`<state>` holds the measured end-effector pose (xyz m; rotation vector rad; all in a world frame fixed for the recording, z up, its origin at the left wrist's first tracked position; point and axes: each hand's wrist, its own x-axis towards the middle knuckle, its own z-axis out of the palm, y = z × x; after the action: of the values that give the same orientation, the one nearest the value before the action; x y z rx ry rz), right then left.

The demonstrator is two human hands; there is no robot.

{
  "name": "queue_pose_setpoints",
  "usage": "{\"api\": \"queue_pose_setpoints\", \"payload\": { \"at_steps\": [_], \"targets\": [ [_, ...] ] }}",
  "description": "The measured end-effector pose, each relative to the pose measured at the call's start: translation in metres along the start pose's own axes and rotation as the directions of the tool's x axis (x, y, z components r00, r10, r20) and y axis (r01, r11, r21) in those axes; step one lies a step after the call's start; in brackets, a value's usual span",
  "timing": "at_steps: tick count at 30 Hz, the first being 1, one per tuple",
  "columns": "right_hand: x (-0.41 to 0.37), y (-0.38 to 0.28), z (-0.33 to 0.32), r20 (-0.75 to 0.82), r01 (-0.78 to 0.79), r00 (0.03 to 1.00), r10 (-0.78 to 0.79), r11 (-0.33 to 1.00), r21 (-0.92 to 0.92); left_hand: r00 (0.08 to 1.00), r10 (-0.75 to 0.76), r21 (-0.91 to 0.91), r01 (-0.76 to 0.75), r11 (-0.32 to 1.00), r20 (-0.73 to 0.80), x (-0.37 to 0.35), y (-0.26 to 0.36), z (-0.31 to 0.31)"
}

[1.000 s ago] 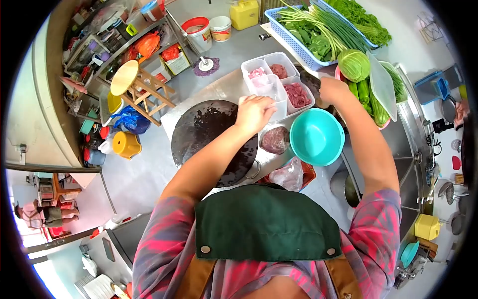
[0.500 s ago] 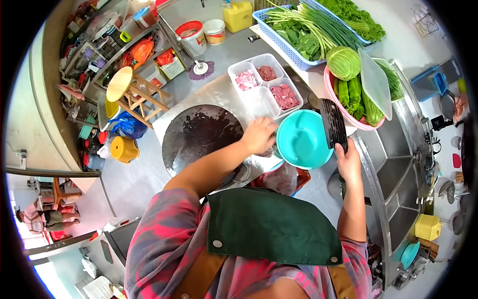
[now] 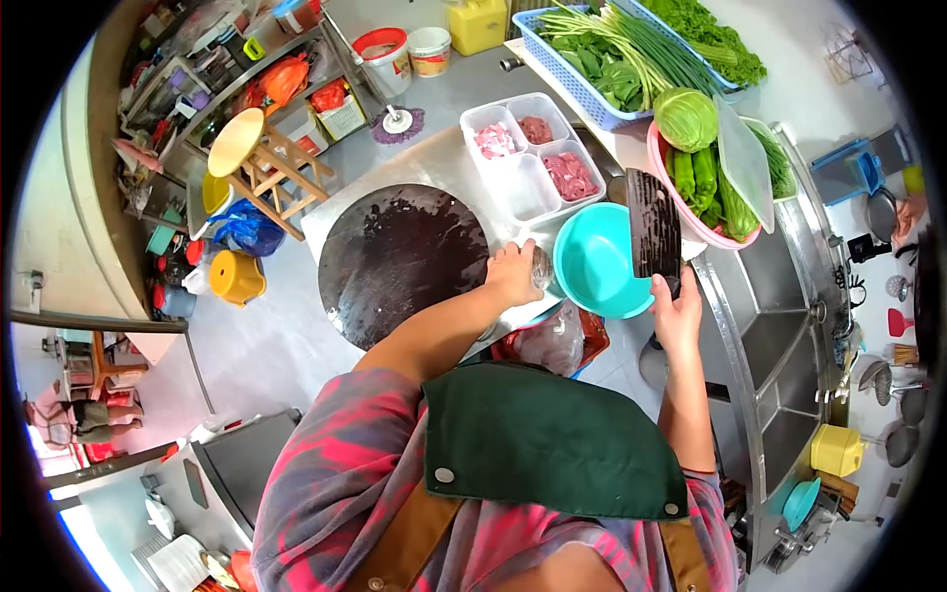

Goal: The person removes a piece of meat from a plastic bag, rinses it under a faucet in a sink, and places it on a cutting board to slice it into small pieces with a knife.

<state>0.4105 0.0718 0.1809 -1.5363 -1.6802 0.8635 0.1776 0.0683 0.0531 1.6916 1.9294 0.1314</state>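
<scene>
My right hand [image 3: 677, 311] is closed on the handle of a broad, dark, wet-looking cleaver [image 3: 655, 227], its blade upright over the right rim of a turquoise bowl [image 3: 604, 259]. The bowl looks empty. Left of it, my left hand [image 3: 515, 274] is closed around a small clear object [image 3: 541, 266], perhaps a glass, at the metal table's edge. A wet round chopping board [image 3: 402, 261] lies beside that hand. Behind the bowl, a clear divided container [image 3: 525, 197] has pieces of raw meat [image 3: 569, 176] in three compartments; its near-left compartment is empty.
A pink basin [image 3: 725, 237] with cabbage and green peppers and a blue basket [image 3: 572, 84] of greens stand at the back right. Metal sinks [image 3: 779, 340] run along the right. A wooden stool [image 3: 237, 143] stands left. A red bin [image 3: 595, 340] is below the bowl.
The view has shifted slightly. The cleaver has moved a little left and down against the bowl. My left hand now shows clearly around the clear object.
</scene>
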Motion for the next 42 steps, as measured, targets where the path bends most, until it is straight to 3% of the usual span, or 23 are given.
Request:
{"api": "queue_pose_setpoints", "payload": {
  "at_steps": [2, 4, 5, 7, 8, 9, 10, 12, 13, 14, 16, 17, 20, 21, 22, 23, 24, 26, 28, 31, 35, 37, 42],
  "targets": [
    [-0.006, -0.005, 0.007, -0.019, -0.044, 0.999, 0.047, 0.993, 0.113, 0.998, 0.038, -0.135, -0.044, 0.990, -0.049, -0.017, -0.007, -0.002],
    [-0.008, -0.005, 0.019, 0.051, -0.066, 0.997, 0.062, 0.994, 0.091, 0.993, 0.007, -0.218, -0.033, 0.975, -0.116, -0.043, -0.019, -0.010],
    [-0.011, -0.007, 0.030, 0.092, -0.026, 0.996, 0.021, 0.998, 0.052, 0.992, -0.033, -0.454, -0.025, 0.891, -0.119, -0.062, -0.028, -0.019],
    [-0.016, -0.004, 0.061, 0.194, 0.092, 0.977, -0.083, 0.995, -0.037, 0.978, -0.063, -0.783, -0.120, 0.610, -0.199, -0.086, -0.061, -0.017],
    [-0.018, -0.005, 0.079, 0.317, 0.156, 0.939, -0.134, 0.987, -0.046, 0.990, -0.025, -0.955, -0.129, 0.267, -0.141, -0.094, -0.085, -0.010],
    [-0.022, -0.003, 0.104, 0.330, 0.390, 0.872, -0.361, 0.921, -0.023, 0.997, 0.063, -0.999, -0.047, -0.009, -0.048, -0.107, -0.107, -0.010],
    [-0.025, -0.003, 0.127, 0.411, 0.436, 0.823, -0.392, 0.900, -0.015, 0.985, 0.175, -0.960, 0.062, -0.272, 0.014, -0.121, -0.127, -0.012],
    [-0.031, -0.011, 0.173, 0.538, 0.521, 0.722, -0.436, 0.854, -0.006, 0.986, 0.153, -0.860, 0.129, -0.494, 0.060, -0.155, -0.141, -0.027],
    [-0.035, -0.011, 0.195, 0.588, 0.516, 0.708, -0.390, 0.855, -0.055, 0.991, 0.122, -0.841, 0.110, -0.530, 0.052, -0.167, -0.149, -0.030],
    [-0.039, -0.013, 0.215, 0.634, 0.514, 0.694, -0.342, 0.852, -0.103, 0.991, 0.130, -0.735, 0.116, -0.668, 0.038, -0.177, -0.153, -0.034],
    [-0.044, -0.018, 0.242, 0.673, 0.523, 0.691, -0.266, 0.826, -0.211, 0.989, 0.140, -0.677, 0.071, -0.732, -0.048, -0.195, -0.162, -0.039],
    [-0.047, -0.013, 0.254, 0.623, 0.593, 0.702, -0.346, 0.768, -0.242, 0.993, 0.100, -0.716, 0.021, -0.698, -0.068, -0.204, -0.164, -0.042],
    [-0.069, -0.042, 0.253, 0.518, 0.598, 0.726, -0.452, 0.787, -0.152, 0.983, 0.053, -0.778, -0.104, -0.620, -0.173, -0.223, -0.164, -0.054],
    [-0.076, -0.040, 0.258, 0.444, 0.590, 0.720, -0.533, 0.807, 0.011, 0.979, 0.052, -0.771, -0.120, -0.625, -0.195, -0.224, -0.169, -0.052],
    [-0.086, -0.055, 0.250, 0.507, 0.463, 0.714, -0.483, 0.869, 0.176, 0.975, 0.055, -0.765, -0.133, -0.630, -0.214, -0.228, -0.165, -0.056],
    [-0.098, -0.069, 0.244, 0.589, 0.237, 0.709, -0.387, 0.918, 0.319, 0.968, -0.035, -0.781, -0.223, -0.583, -0.249, -0.231, -0.157, -0.057],
    [-0.110, -0.078, 0.242, 0.670, -0.014, 0.678, -0.303, 0.906, 0.423, 0.980, -0.042, -0.787, -0.183, -0.590, -0.196, -0.228, -0.158, -0.049],
    [-0.124, -0.084, 0.237, 0.537, 0.140, 0.756, -0.374, 0.894, 0.425, 0.991, -0.039, -0.818, -0.131, -0.560, -0.132, -0.227, -0.147, -0.044],
    [-0.124, -0.073, 0.228, 0.442, 0.112, 0.838, -0.320, 0.894, 0.434, 0.944, 0.065, -0.830, -0.250, -0.498, -0.323, -0.218, -0.143, -0.027],
    [-0.121, -0.057, 0.189, 0.409, -0.059, 0.895, -0.179, 0.861, 0.505, 0.967, 0.025, -0.918, -0.232, -0.321, -0.253, -0.215, -0.108, -0.036],
    [-0.135, -0.049, 0.127, 0.271, -0.149, 0.962, -0.003, 0.831, 0.536, 0.976, 0.091, -0.924, -0.154, -0.349, -0.197, -0.199, -0.058, -0.017],
    [-0.138, -0.033, 0.099, 0.262, -0.276, 0.955, 0.136, 0.729, 0.626, 0.968, 0.138, -0.924, -0.150, -0.352, -0.210, -0.197, -0.024, -0.018],
    [-0.159, -0.003, 0.005, 0.120, -0.209, 0.977, 0.179, 0.663, 0.718, 0.944, 0.298, -0.951, -0.049, -0.304, -0.144, -0.180, 0.059, 0.010]
  ]
}}
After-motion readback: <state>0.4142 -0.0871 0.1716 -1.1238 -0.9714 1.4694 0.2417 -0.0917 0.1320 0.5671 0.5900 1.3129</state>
